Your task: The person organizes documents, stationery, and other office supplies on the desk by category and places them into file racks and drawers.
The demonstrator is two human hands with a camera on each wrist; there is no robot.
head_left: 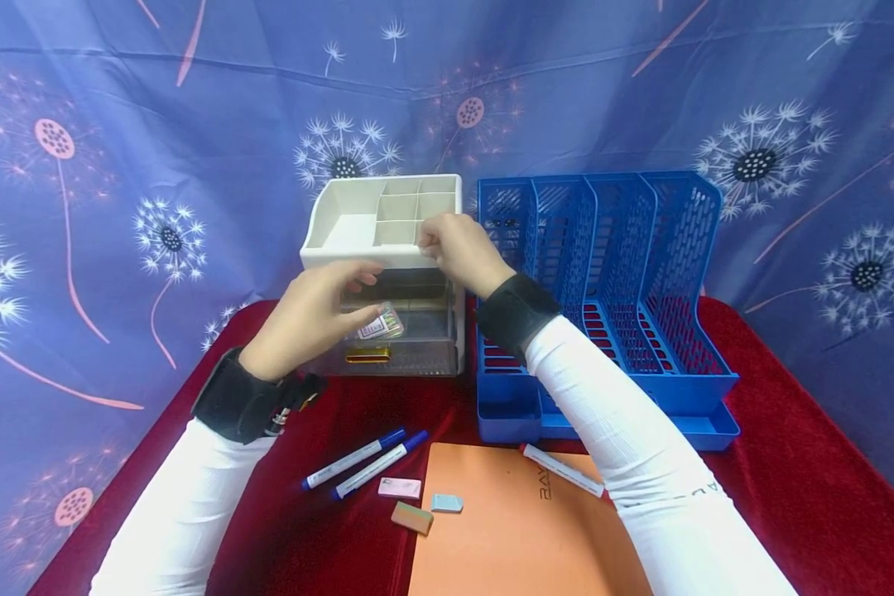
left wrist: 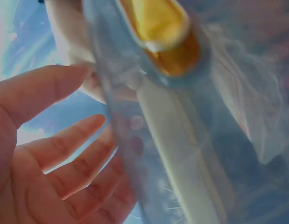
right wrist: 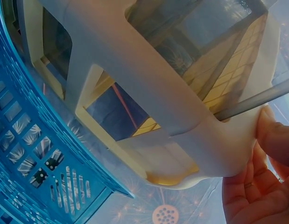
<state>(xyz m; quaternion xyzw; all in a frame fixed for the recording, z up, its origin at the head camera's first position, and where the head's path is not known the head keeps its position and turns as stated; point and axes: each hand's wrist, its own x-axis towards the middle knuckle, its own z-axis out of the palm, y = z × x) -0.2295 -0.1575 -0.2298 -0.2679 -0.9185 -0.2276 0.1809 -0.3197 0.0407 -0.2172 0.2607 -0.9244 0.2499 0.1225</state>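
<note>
A white desk organizer (head_left: 376, 255) with a divided top tray stands at the back. Below its tray is a clear drawer section (head_left: 425, 356) with a gold handle (head_left: 368, 355). Through the clear plastic shows a small packet (head_left: 384, 323) with a white label. My right hand (head_left: 458, 248) grips the front right corner of the organizer's top; the right wrist view has thumb and fingers on either side of that edge. My left hand (head_left: 313, 310) is in front of the drawers, thumb and fingers spread apart. The left wrist view shows nothing held, fingers close beside the clear drawer.
A blue file rack (head_left: 603, 385) stands right of the organizer. Two blue-capped markers (head_left: 353, 458), a pink eraser (head_left: 399, 487) and a brown-green eraser (head_left: 413, 517) lie in front. An orange folder (head_left: 507, 538) bears a light-blue eraser (head_left: 447, 503) and a red-capped marker (head_left: 562, 470).
</note>
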